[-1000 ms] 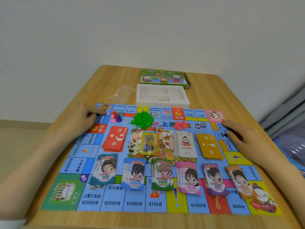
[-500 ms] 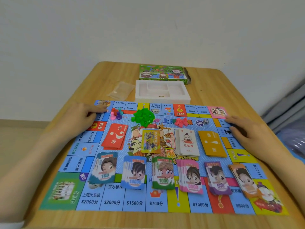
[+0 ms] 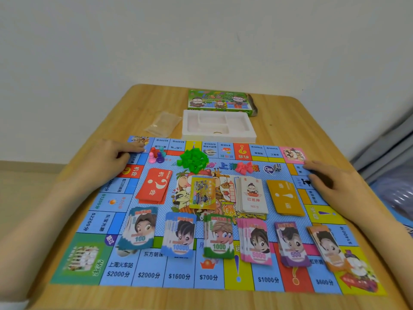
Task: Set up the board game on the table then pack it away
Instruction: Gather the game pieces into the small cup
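Fingers (image 3: 134,150) slack, gripping nothing, left hand (image 3: 107,158) and right hand (image 3: 328,179) on far corners of multicoloured paper game board (image 3: 120,272): likely light, floppy, best pinched at edges.

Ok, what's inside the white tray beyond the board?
The white tray shows bare compartments, apart from a small ring-shaped thing in the near one. Its near wall hides the floor just behind it, so anything lying there cannot be seen.
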Motion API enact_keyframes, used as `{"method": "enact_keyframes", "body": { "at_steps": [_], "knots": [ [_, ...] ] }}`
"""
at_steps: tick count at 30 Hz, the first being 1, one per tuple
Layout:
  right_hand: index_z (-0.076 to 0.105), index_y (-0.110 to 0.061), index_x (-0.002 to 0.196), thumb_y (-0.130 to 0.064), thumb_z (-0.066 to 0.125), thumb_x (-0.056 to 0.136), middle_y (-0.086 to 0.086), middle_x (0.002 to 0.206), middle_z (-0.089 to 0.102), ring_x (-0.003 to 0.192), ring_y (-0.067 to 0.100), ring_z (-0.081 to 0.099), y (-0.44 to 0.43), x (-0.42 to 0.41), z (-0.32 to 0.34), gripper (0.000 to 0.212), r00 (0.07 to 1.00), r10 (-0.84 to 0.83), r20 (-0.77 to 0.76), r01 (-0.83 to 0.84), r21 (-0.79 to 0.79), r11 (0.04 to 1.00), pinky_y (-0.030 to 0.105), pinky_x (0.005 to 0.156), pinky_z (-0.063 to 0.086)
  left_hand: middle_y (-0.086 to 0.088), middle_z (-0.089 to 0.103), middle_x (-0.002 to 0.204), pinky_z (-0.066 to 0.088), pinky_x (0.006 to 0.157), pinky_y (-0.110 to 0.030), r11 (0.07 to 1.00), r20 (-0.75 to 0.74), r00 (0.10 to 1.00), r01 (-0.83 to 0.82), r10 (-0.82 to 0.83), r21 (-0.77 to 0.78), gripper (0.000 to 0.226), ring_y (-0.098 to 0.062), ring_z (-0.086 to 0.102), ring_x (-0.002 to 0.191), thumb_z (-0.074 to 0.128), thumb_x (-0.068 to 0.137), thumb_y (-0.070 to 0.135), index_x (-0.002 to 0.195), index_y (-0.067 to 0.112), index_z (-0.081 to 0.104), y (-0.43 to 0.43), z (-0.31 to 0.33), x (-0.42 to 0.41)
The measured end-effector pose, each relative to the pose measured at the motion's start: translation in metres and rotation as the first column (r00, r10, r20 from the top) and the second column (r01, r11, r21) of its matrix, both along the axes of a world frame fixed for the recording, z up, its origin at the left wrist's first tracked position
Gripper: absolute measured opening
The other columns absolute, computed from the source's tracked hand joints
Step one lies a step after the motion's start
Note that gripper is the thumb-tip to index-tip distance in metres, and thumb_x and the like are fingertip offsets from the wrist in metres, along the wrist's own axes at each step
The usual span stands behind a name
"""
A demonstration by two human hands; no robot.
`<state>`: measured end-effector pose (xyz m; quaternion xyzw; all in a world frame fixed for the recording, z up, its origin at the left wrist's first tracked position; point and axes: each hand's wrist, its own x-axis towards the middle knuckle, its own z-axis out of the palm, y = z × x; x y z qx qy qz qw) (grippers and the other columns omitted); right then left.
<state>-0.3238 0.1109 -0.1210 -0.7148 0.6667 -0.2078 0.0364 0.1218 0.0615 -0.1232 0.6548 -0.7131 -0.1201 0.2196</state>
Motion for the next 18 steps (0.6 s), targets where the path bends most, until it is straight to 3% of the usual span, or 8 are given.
{"method": "enact_keyframes", "body": {
  "at_steps": [5, 10, 13, 16, 18],
  "knots": [
    [0.061, -0.016, 0.123, -0.013, 0.054, 0.093, -0.014, 0.115, 0.056, 0.09, 0.006, 0.05, 0.001, 0.0, 0.001, 0.031, 0.999, 0.052, 0.013, -0.052, -0.025, 0.998, 0.008, 0.065, 0.033, 0.005, 0.059, 0.13, 0.042, 0.054, -0.009, 1.0, -0.013, 1.0, -0.017, 0.017, -0.017, 0.04, 0.001, 0.055, 0.063, 0.044, 0.093, 0.0, 0.118, 0.02, 0.067, 0.002, 0.004, -0.004],
    [0.061, -0.015, 0.123, -0.012, 0.054, 0.093, -0.007, 0.117, 0.059, 0.087, 0.006, 0.049, 0.001, 0.0, 0.002, 0.031, 0.998, 0.06, 0.02, -0.059, -0.03, 0.998, 0.0, 0.067, 0.035, 0.002, 0.061, 0.128, 0.041, 0.05, -0.009, 0.999, -0.04, 0.998, -0.038, 0.038, -0.004, 0.039, -0.001, 0.055, 0.054, 0.043, 0.092, -0.001, 0.114, 0.018, 0.07, 0.0, 0.006, -0.006],
    [0.062, -0.014, 0.121, -0.01, 0.054, 0.093, -0.008, 0.112, 0.059, 0.086, 0.006, 0.048, 0.002, 0.001, 0.003, 0.03, 0.997, 0.067, 0.024, -0.066, -0.035, 0.997, -0.002, 0.069, 0.034, -0.004, 0.065, 0.123, 0.039, 0.046, -0.015, 0.999, -0.024, 0.998, -0.054, 0.054, 0.005, 0.037, -0.007, 0.055, 0.06, 0.043, 0.092, -0.001, 0.108, 0.016, 0.072, -0.006, 0.005, -0.006],
    [0.062, -0.014, 0.121, -0.01, 0.055, 0.092, -0.002, 0.118, 0.063, 0.085, 0.005, 0.048, 0.002, 0.002, 0.004, 0.03, 0.997, 0.072, 0.019, -0.071, -0.043, 0.997, 0.0, 0.068, 0.035, -0.005, 0.069, 0.115, 0.047, 0.065, -0.026, 0.998, -0.017, 0.998, -0.064, 0.063, -0.019, 0.034, -0.015, 0.062, 0.083, 0.045, 0.088, -0.002, 0.09, 0.015, 0.074, -0.014, 0.012, -0.01],
    [0.063, -0.014, 0.12, -0.01, 0.056, 0.092, -0.001, 0.118, 0.064, 0.085, 0.006, 0.048, 0.002, 0.002, 0.003, 0.029, 0.997, 0.079, 0.019, -0.078, -0.045, 0.996, 0.004, 0.065, 0.035, -0.003, 0.071, 0.105, 0.051, 0.075, -0.037, 0.997, 0.0, 0.997, -0.076, 0.076, -0.002, 0.035, -0.019, 0.063, 0.088, 0.048, 0.086, -0.001, 0.071, 0.024, 0.068, -0.021, 0.018, -0.012]
  ]
}}
